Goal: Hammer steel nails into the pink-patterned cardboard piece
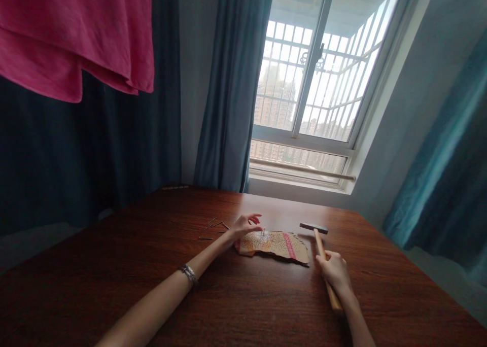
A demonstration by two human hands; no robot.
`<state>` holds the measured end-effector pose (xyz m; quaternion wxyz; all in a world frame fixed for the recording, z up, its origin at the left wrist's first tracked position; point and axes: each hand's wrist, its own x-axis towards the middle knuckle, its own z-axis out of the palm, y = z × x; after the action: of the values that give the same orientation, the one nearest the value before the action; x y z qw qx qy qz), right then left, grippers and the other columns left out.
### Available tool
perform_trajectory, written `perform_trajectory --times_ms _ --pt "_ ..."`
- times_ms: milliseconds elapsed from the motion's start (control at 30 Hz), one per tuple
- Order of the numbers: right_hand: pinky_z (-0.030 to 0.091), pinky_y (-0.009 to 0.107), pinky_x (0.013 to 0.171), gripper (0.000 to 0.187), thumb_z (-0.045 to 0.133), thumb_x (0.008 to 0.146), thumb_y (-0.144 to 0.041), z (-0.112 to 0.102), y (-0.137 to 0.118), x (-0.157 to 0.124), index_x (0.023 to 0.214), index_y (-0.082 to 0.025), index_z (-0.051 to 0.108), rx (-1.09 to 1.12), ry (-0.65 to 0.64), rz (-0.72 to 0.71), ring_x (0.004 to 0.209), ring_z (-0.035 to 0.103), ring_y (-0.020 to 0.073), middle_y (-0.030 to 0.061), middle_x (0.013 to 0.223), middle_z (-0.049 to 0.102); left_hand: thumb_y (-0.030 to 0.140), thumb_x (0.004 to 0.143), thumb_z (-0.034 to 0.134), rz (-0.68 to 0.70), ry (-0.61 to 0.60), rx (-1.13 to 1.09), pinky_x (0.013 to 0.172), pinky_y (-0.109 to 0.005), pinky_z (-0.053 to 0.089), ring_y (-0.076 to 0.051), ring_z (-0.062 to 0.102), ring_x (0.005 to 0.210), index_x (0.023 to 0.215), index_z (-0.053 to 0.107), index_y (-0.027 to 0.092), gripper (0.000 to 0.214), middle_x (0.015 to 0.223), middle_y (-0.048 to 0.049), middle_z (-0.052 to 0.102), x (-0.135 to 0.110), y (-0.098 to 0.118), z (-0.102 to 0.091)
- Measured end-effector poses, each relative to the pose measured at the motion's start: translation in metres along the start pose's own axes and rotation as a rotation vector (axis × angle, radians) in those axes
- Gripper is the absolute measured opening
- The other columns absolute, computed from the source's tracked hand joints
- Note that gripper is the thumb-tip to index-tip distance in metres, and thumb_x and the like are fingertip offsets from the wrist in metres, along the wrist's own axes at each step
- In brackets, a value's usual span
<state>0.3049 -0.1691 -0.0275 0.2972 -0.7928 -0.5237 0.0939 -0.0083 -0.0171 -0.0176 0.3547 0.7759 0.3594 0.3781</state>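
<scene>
My right hand (335, 272) is wrapped around the wooden handle of a hammer (319, 243). The hammer's dark metal head is raised at the far end, to the right of a flat, ragged-edged board (277, 245) that looks like cardboard or thin wood, with dark specks and a pink stripe. Thin nails (263, 232) stand upright in the board near its back edge. Over the board's left end is my left hand (246, 226), fingers apart, its thumb close beside the nails. Whether the thumb touches them is too small to tell.
Several loose nails (207, 231) lie on the brown wooden table (152, 266) left of the board. Behind the table are a barred window (308, 83) and blue curtains (232, 83). A pink cloth (76, 37) hangs at the upper left.
</scene>
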Motion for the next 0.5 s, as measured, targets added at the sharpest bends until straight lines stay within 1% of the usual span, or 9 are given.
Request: perform_trajectory --times_ms 67,100,200,267,333,400,500 --pt "0.040 0.026 0.057 0.035 0.047 0.070 -0.035 0.002 0.000 0.000 0.083 -0.014 0.071 -0.002 -0.005 0.001 0.070 0.064 0.0254 0.0123 0.071 0.069 0.042 0.066 0.067 0.015 0.060 -0.027 0.071 -0.025 0.044 -0.016 0.059 0.080 0.106 0.061 0.013 0.050 0.087 -0.0063 0.066 0.004 0.002 -0.014" --pt "0.040 0.026 0.056 0.034 0.047 0.070 -0.035 0.003 0.000 0.000 0.083 -0.014 0.071 0.000 -0.008 0.001 0.070 0.064 0.0256 0.0123 0.071 0.069 0.045 0.069 0.063 0.017 0.110 -0.038 0.070 -0.025 0.044 -0.016 0.059 0.078 0.101 0.063 0.012 0.046 0.085 -0.0070 0.066 0.006 0.002 -0.021" --pt "0.040 0.026 0.057 0.034 0.047 0.070 -0.034 0.005 -0.001 0.000 0.082 -0.014 0.071 0.008 -0.014 -0.003 0.071 0.064 0.0258 0.0125 0.072 0.070 0.050 0.074 0.053 -0.015 0.246 -0.045 0.061 -0.024 0.043 -0.015 0.058 0.066 0.085 0.065 0.010 0.043 0.073 -0.0070 0.064 0.012 0.002 -0.043" --pt "0.040 0.026 0.058 0.033 0.047 0.070 -0.034 0.005 -0.002 -0.001 0.081 -0.015 0.071 0.004 -0.018 -0.012 0.073 0.064 0.0261 0.0128 0.074 0.070 0.048 0.076 0.051 -0.060 0.296 -0.022 0.056 -0.023 0.042 -0.013 0.055 0.060 0.080 0.065 0.009 0.041 0.068 -0.0063 0.063 0.015 0.000 -0.059" --pt "0.040 0.026 0.060 0.032 0.047 0.070 -0.034 0.006 -0.002 -0.001 0.079 -0.015 0.071 -0.005 -0.026 -0.015 0.074 0.064 0.0262 0.0130 0.075 0.070 0.040 0.074 0.053 -0.137 0.306 0.031 0.054 -0.022 0.040 -0.013 0.055 0.059 0.079 0.065 0.009 0.034 0.068 -0.0061 0.064 0.016 -0.003 -0.077" --pt "0.040 0.026 0.061 0.031 0.048 0.069 -0.033 0.007 -0.002 -0.001 0.078 -0.015 0.071 -0.014 -0.028 -0.020 0.075 0.065 0.0263 0.0133 0.075 0.070 0.031 0.067 0.059 -0.236 0.263 0.130 0.056 -0.022 0.040 -0.014 0.056 0.062 0.076 0.067 0.010 0.025 0.068 -0.0058 0.065 0.014 -0.007 -0.097" --pt "0.040 0.026 0.060 0.031 0.047 0.069 -0.032 0.009 -0.001 0.000 0.077 -0.014 0.071 -0.025 -0.036 -0.034 0.074 0.065 0.0260 0.0133 0.074 0.070 0.019 0.055 0.064 -0.375 0.196 0.325 0.060 -0.022 0.040 -0.016 0.058 0.066 0.061 0.067 0.012 0.010 0.061 -0.0036 0.065 0.003 -0.010 -0.125"
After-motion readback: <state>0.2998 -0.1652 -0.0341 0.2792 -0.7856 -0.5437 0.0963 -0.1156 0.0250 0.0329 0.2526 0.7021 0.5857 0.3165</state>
